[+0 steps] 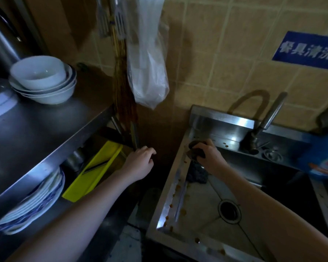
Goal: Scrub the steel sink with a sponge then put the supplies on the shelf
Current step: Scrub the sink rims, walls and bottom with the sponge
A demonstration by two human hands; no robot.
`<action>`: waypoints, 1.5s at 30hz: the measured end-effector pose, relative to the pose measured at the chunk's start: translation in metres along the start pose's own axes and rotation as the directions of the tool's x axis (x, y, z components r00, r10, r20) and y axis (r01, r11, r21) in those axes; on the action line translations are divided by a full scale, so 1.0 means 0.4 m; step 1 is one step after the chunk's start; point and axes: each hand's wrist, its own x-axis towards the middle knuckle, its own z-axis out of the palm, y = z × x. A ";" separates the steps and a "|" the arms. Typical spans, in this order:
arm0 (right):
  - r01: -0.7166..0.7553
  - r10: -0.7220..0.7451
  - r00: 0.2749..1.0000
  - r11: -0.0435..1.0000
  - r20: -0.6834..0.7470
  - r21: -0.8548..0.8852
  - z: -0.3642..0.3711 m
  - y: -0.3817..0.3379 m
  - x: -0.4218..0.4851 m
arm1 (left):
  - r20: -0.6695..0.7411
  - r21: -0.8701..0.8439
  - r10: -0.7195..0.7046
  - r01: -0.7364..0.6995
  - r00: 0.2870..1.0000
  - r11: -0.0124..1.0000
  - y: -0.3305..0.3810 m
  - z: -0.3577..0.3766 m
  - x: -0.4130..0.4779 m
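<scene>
One dark sponge point(196, 149) is gripped in the right hand point(208, 157), whose fingers are curled round it, and is pressed on the far left corner of the sink point(164, 201). One dark blue cloth point(196, 173) is seen lying in the basin just below that hand. Brown specks are scattered along the left rim and the near rim. One round drain point(229, 210) is set in the basin floor, and one tap point(269, 118) stands behind the basin. The left hand point(140, 163) is held in the gap between sink and shelf point(45, 133), with its fingers loosely curled and nothing held. On the shelf top one stack of bowls point(44, 80) is seen, four as far as can be counted. Under it a leaning stack of plates point(36, 201) is kept, too blurred to be counted, with one yellow slicer point(93, 171) beside it. One clear bag point(148, 69) is hung on the tiled wall, where one blue sign point(309, 50) is fixed. One blue packet point(324, 157) lies at the sink's right.
</scene>
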 end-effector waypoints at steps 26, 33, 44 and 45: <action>-0.030 0.028 0.999 0.989 0.018 0.144 0.190 0.176 0.201 | 0.134 -0.106 -0.063 0.078 0.989 0.991 0.021 0.279 0.182; -0.037 0.029 0.998 0.987 0.051 0.154 0.218 0.202 0.300 | 0.134 -0.137 -0.074 0.093 0.988 0.986 0.037 0.312 0.277; -0.129 0.131 0.991 0.980 -0.004 0.149 0.239 0.271 0.445 | 0.171 -0.112 -0.111 0.131 0.979 0.985 0.050 0.351 0.372; -0.139 0.141 0.990 0.981 -0.005 0.138 0.234 0.278 0.459 | 0.167 -0.109 -0.104 0.123 0.980 0.986 0.051 0.355 0.378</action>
